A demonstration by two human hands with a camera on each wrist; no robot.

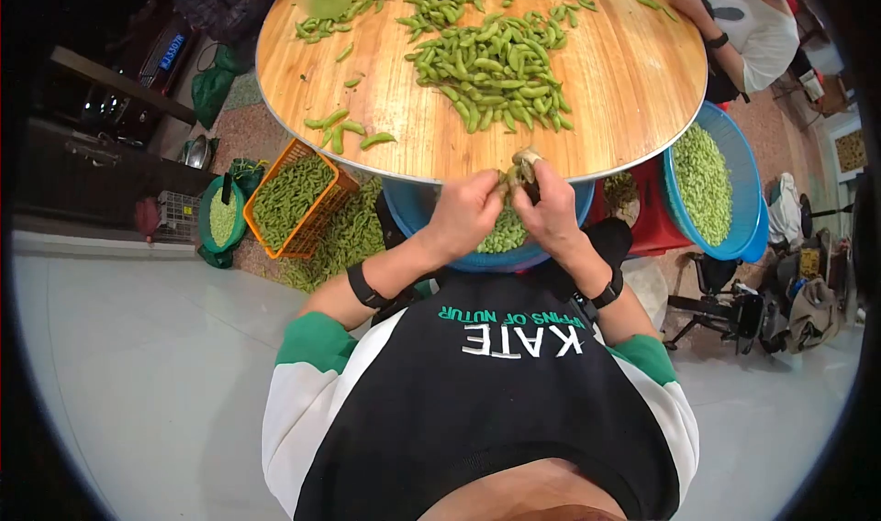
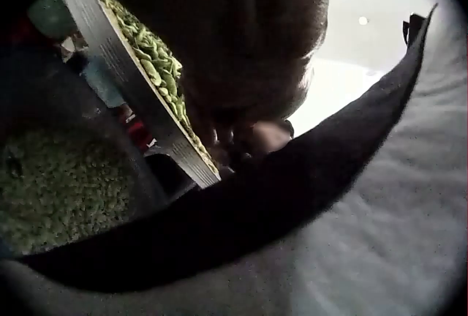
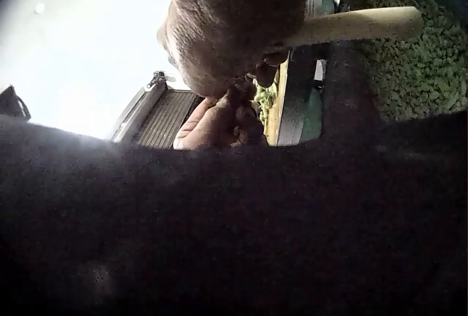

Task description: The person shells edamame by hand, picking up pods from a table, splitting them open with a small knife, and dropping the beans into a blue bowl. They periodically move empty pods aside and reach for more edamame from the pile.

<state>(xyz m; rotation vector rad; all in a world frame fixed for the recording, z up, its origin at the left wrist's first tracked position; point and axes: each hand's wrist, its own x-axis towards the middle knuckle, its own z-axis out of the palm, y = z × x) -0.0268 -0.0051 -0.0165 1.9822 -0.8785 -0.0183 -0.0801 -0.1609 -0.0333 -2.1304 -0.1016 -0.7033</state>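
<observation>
Both hands meet at the round table's (image 1: 413,168) near edge, above a blue basin (image 1: 418,205) of shelled green beans (image 1: 503,234). The left hand (image 1: 466,214) pinches a small greenish pod, largely covered by the fingers. Close beside it, the right hand (image 1: 551,211) has curled fingers at the same pod, its fingertips brownish and pale. In the right wrist view, a pale rod-like thing (image 3: 358,26) sticks out by the right hand (image 3: 227,31); what it is cannot be told. The left wrist view shows the left hand (image 2: 252,45) dark, its fingertips poorly visible.
Piled green pods (image 1: 491,72) lie on the table, with several loose ones (image 1: 335,131) at its left. An orange crate (image 1: 294,195) of pods stands on the left, and a blue basket (image 1: 702,182) of beans on the right. Two other people sit across the table.
</observation>
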